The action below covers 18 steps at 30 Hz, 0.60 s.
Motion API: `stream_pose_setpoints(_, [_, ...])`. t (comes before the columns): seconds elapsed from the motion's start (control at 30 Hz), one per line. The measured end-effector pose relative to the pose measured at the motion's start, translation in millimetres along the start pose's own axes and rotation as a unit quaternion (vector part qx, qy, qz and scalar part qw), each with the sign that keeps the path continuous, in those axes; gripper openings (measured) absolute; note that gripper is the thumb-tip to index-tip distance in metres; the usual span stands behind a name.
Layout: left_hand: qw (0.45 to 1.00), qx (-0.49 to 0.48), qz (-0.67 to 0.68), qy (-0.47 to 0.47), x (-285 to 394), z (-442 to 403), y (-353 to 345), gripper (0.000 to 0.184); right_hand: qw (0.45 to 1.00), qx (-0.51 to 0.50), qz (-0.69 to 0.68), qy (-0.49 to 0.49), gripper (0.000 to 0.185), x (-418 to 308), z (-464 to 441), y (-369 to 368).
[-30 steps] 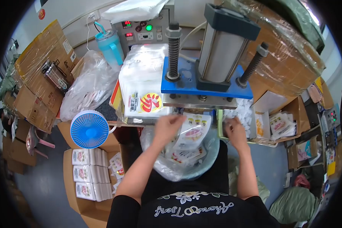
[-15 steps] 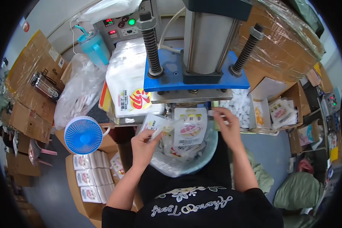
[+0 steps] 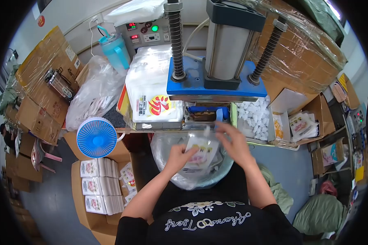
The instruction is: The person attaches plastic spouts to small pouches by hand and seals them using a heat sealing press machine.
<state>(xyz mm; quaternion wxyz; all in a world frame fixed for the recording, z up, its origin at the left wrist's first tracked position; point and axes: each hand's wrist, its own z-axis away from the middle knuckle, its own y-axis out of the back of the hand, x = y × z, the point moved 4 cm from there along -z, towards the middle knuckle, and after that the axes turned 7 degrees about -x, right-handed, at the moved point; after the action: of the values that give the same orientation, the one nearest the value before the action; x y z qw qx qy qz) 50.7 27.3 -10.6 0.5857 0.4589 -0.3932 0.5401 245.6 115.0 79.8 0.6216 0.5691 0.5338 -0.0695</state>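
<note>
My left hand (image 3: 178, 158) pinches the left side of a printed plastic pouch (image 3: 201, 152) over a round basin (image 3: 224, 173) lined with clear plastic. My right hand (image 3: 232, 143) is just right of the pouch's top, fingers apart and slightly blurred, with nothing clearly held in it. Beyond the hands stands a press with a blue plate (image 3: 216, 83), raised above its lower bed (image 3: 204, 115). A stack of white printed bags (image 3: 153, 92) lies left of the press. Small white pieces (image 3: 254, 119) fill a tray on its right.
A blue fan (image 3: 97, 139) stands at the table's left edge, above a carton (image 3: 79, 198) of stacked pouches. Farther back are a turquoise cup (image 3: 115, 53) and a control box (image 3: 151, 37). An open box (image 3: 325, 116) with pouches is at the right.
The pouch over the basin is now in my left hand. My right hand has moved inward from the tray. The press plate has risen, uncovering the bed. The camera view has shifted.
</note>
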Motion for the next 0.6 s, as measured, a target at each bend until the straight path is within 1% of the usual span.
stream_pose_setpoints(0.03, [1.0,-0.001,0.0,-0.002,7.7,-8.2,-3.7,0.028,0.999,0.037,0.025,-0.015,0.033,4.0,-2.9,13.6])
stream_pose_setpoints(0.1, [0.985,0.016,0.174,-0.003,20.8,-24.6,-9.9,0.028,0.99,0.096,0.092,-0.055,0.029,18.2,0.2,41.4])
stream_pose_setpoints(0.13, [0.978,0.013,0.208,0.011,32.3,-28.9,-12.1,0.03,0.981,0.118,0.133,-0.079,0.028,26.8,3.5,55.7])
stream_pose_setpoints(0.17, [0.978,0.013,0.21,0.007,36.4,-36.1,-14.1,0.03,0.981,0.118,0.136,-0.076,0.028,33.4,6.3,66.9])
stream_pose_setpoints(0.23, [0.959,-0.005,0.283,0.022,38.2,-49.4,-18.1,0.031,0.939,0.127,0.271,-0.169,0.027,49.2,15.8,86.9])
stream_pose_setpoints(0.27, [0.953,-0.008,0.3,0.028,38.7,-54.3,-17.3,0.032,0.938,0.13,0.274,-0.165,0.027,55.9,19.3,90.9])
stream_pose_setpoints(0.33, [0.952,-0.002,0.305,0.014,36.7,-59.1,-17.7,0.031,0.922,0.091,0.316,-0.202,0.031,71.4,21.5,90.8])
stream_pose_setpoints(0.4, [0.952,0.006,0.306,0.01,27.5,-66.9,-15.1,0.029,0.922,0.083,0.328,-0.188,0.034,76.7,16.8,79.9])
stream_pose_setpoints(0.43, [0.971,0.01,0.238,-0.027,33.4,-67.6,-10.1,0.025,0.922,0.073,0.339,-0.174,0.038,76.7,15.0,71.0])
stream_pose_setpoints(0.47, [0.984,0.015,0.168,-0.061,37.6,-65.8,-4.5,0.022,0.923,0.067,0.34,-0.165,0.037,77.5,10.7,64.3])
stream_pose_setpoints(0.5, [0.998,0.03,-0.007,-0.055,39.8,-63.0,12.2,0.031,0.926,0.062,0.333,-0.168,0.037,80.8,7.8,59.3])
stream_pose_setpoints(0.57, [0.979,0.146,-0.118,-0.081,69.6,-45.7,43.5,0.045,0.93,0.042,0.326,-0.167,0.028,87.8,0.1,46.1])
stream_pose_setpoints(0.6, [0.919,0.237,-0.275,-0.153,70.0,-41.6,61.6,0.051,0.933,0.059,0.318,-0.158,0.024,88.6,-2.3,42.3])
